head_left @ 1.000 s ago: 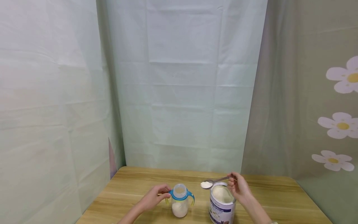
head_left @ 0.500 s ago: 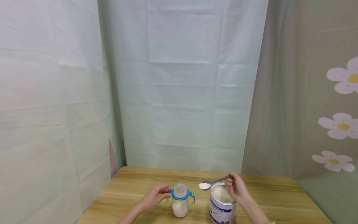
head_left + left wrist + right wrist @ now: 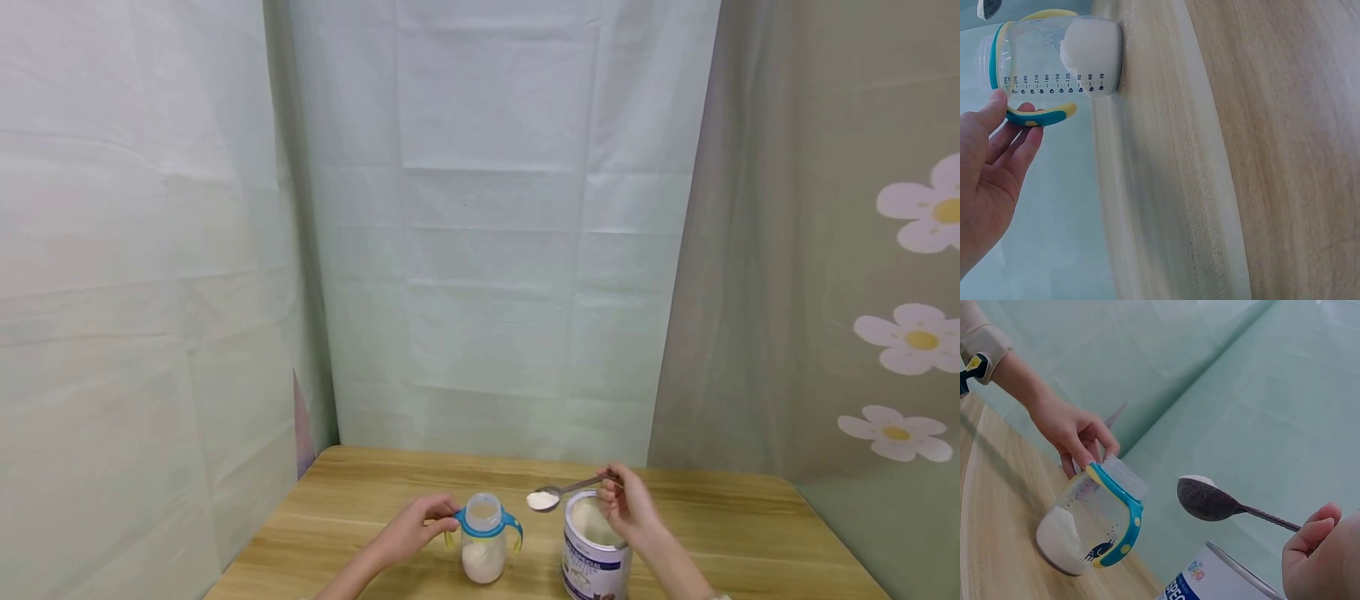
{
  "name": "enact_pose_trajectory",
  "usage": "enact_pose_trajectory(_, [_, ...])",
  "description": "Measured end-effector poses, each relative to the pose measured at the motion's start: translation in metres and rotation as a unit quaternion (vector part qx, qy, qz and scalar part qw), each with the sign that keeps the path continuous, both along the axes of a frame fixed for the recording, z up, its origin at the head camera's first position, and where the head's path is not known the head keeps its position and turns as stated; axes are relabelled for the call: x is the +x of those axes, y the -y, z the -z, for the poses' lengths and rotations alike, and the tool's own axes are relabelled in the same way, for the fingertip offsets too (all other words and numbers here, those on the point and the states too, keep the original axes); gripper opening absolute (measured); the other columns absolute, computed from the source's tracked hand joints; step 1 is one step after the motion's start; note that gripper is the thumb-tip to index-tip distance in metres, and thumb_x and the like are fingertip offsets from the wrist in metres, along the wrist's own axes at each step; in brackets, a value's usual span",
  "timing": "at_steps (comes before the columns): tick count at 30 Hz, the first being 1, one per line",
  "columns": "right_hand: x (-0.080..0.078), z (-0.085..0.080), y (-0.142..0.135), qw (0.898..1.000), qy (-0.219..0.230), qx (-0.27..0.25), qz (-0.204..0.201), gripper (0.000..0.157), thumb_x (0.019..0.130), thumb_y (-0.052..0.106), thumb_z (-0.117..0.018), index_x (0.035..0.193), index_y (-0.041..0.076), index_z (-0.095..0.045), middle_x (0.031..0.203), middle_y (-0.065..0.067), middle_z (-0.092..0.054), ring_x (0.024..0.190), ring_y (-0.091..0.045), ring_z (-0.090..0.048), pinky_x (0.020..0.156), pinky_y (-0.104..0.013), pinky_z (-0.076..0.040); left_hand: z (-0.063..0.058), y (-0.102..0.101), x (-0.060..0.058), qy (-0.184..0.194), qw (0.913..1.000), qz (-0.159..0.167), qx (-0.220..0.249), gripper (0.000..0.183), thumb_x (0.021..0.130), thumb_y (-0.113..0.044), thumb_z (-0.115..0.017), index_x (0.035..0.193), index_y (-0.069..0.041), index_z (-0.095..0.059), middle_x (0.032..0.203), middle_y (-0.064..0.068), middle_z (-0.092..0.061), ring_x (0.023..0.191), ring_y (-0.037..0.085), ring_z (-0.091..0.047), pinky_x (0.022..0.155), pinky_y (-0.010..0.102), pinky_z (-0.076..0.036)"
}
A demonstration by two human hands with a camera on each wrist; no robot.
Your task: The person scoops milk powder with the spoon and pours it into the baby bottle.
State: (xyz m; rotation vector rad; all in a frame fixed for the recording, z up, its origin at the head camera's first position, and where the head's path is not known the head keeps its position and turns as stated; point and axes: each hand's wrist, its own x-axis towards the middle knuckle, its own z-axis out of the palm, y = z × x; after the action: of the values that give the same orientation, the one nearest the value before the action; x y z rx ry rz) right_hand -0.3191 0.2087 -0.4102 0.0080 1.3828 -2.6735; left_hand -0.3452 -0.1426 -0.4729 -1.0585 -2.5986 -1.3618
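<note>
A clear baby bottle (image 3: pixel 483 554) with a blue collar and two blue-and-yellow handles stands upright and uncapped, white powder in its lower part. My left hand (image 3: pixel 417 527) pinches its left handle between thumb and fingers; the left wrist view shows this grip on the handle (image 3: pixel 1047 117). With my right hand (image 3: pixel 628 507) I hold a dark spoon (image 3: pixel 1209 500) by the end of its handle. White powder (image 3: pixel 543 500) is heaped in the spoon's bowl, which hovers between bottle and can, apart from both. The open powder can (image 3: pixel 596 567) stands beneath my right hand.
The wooden table (image 3: pixel 360 483) carries the bottle and can close to its near side. Pale cloth curtains (image 3: pixel 487 292) hang behind the table and at both sides.
My right hand has carried the loaded spoon a little to the left, from the can's rim toward the bottle. The left hand and the bottle have stayed in place.
</note>
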Motion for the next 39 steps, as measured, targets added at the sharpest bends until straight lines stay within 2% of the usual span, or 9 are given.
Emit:
enact_pose_trajectory(7, [0.0, 0.002, 0.004, 1.0, 0.0, -0.011, 0.004, 0.035, 0.103, 0.015, -0.028, 0.079, 0.01, -0.054, 0.054, 0.013, -0.044, 0.049, 0.003, -0.035, 0.045, -0.008, -0.027, -0.002, -0.001, 0.002, 0.003, 1.0, -0.005, -0.001, 0.011, 0.094, -0.018, -0.061, 0.102, -0.01, -0.064, 0.098, 0.002, -0.072, 0.093, 0.02, -0.069, 0.085, 0.03, -0.054])
enact_pose_trajectory(14, [0.001, 0.001, 0.008, 1.0, 0.001, -0.011, 0.007, 0.037, 0.103, 0.014, -0.028, 0.076, 0.011, -0.054, 0.053, 0.013, -0.044, 0.048, 0.002, -0.038, 0.045, -0.009, -0.027, 0.001, 0.0, 0.0, 0.0, 1.0, 0.003, -0.002, 0.014, 0.095, -0.023, -0.06, 0.103, -0.012, -0.065, 0.099, -0.001, -0.072, 0.094, 0.015, -0.069, 0.086, 0.027, -0.054])
enact_pose_trajectory(18, [0.0, 0.001, 0.009, 1.0, 0.002, -0.013, -0.001, 0.038, 0.103, 0.014, -0.028, 0.076, 0.011, -0.055, 0.053, 0.013, -0.045, 0.048, 0.002, -0.038, 0.046, -0.009, -0.028, 0.001, 0.001, -0.001, -0.008, 1.0, 0.005, 0.0, 0.015, 0.095, -0.021, -0.06, 0.104, -0.01, -0.065, 0.098, 0.001, -0.073, 0.094, 0.014, -0.069, 0.086, 0.03, -0.054])
enact_pose_trajectory(23, [0.0, 0.001, 0.012, 1.0, 0.003, -0.014, -0.007, 0.039, 0.103, 0.014, -0.026, 0.076, 0.012, -0.054, 0.054, 0.013, -0.044, 0.048, 0.002, -0.039, 0.046, -0.008, -0.027, 0.002, 0.001, -0.001, -0.001, 1.0, 0.006, 0.005, 0.013, 0.095, -0.021, -0.06, 0.103, -0.012, -0.065, 0.098, 0.0, -0.072, 0.094, 0.017, -0.069, 0.086, 0.024, -0.053])
enact_pose_trajectory(27, [0.0, 0.002, 0.014, 1.0, 0.002, -0.018, -0.015, 0.039, 0.104, 0.014, -0.025, 0.077, 0.011, -0.054, 0.054, 0.012, -0.044, 0.048, 0.002, -0.038, 0.046, -0.008, -0.027, 0.004, 0.002, 0.0, 0.007, 0.9999, 0.005, 0.007, 0.014, 0.095, -0.022, -0.06, 0.103, -0.012, -0.065, 0.098, -0.001, -0.072, 0.095, 0.019, -0.069, 0.087, 0.023, -0.052])
enact_pose_trajectory(32, [0.0, 0.004, 0.017, 1.0, -0.007, -0.017, -0.024, 0.041, 0.104, 0.014, -0.024, 0.076, 0.012, -0.054, 0.055, 0.014, -0.043, 0.049, 0.003, -0.037, 0.046, -0.007, -0.027, 0.004, 0.002, -0.001, 0.011, 0.9999, -0.001, 0.004, 0.015, 0.095, -0.023, -0.06, 0.103, -0.011, -0.065, 0.098, -0.002, -0.072, 0.094, 0.013, -0.068, 0.086, 0.025, -0.052])
enact_pose_trajectory(39, [-0.002, 0.005, 0.023, 1.0, 0.0, -0.001, -0.008, 0.038, 0.103, 0.014, -0.027, 0.077, 0.011, -0.054, 0.055, 0.013, -0.042, 0.049, 0.003, -0.036, 0.045, -0.007, -0.026, 0.003, 0.001, -0.001, 0.01, 0.9999, 0.003, 0.006, 0.017, 0.095, -0.025, -0.06, 0.103, -0.011, -0.065, 0.098, -0.001, -0.072, 0.094, 0.011, -0.068, 0.087, 0.026, -0.053])
